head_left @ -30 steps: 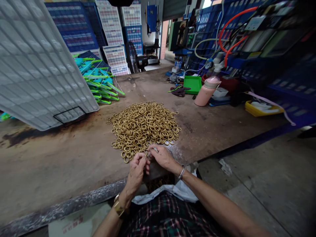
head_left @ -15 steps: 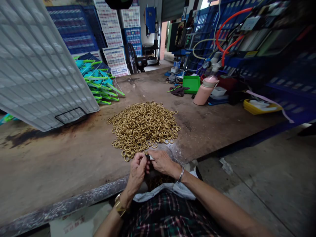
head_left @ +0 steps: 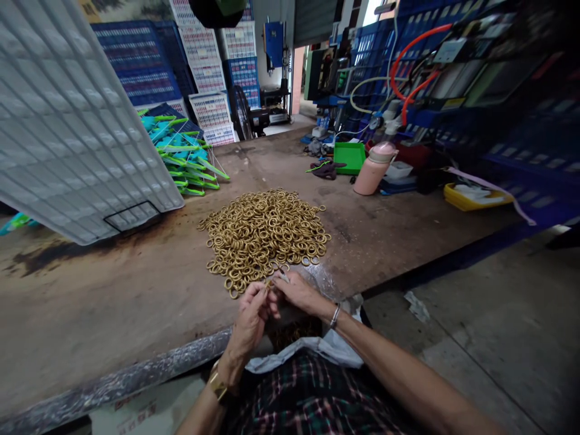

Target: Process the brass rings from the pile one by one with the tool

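A heap of gold-coloured metal rings (head_left: 267,232) lies on the brown worktop in front of me. At its near edge my two hands are close together. My left hand (head_left: 251,311) pinches a small gold ring (head_left: 267,283) between thumb and fingertips. In my right hand (head_left: 299,294), fingers closed, is a small slim tool (head_left: 284,275) with a dark tip and a pale body; its exact kind is hard to see. Below both hands, a white sack (head_left: 301,349) opens at my lap, with a dark mass of rings inside.
A white plastic crate (head_left: 86,121) stands tilted at left, beside green and turquoise plastic pieces (head_left: 185,151). Towards the right back are a green tray (head_left: 348,158), a pink bottle (head_left: 374,169) and a yellow tray (head_left: 475,197). The worktop (head_left: 136,302) ends at a wrapped front edge.
The small tool has turned upward and away from my left fingers, in my right hand. A ring now shows at my left fingertips. The view has tipped up slightly.
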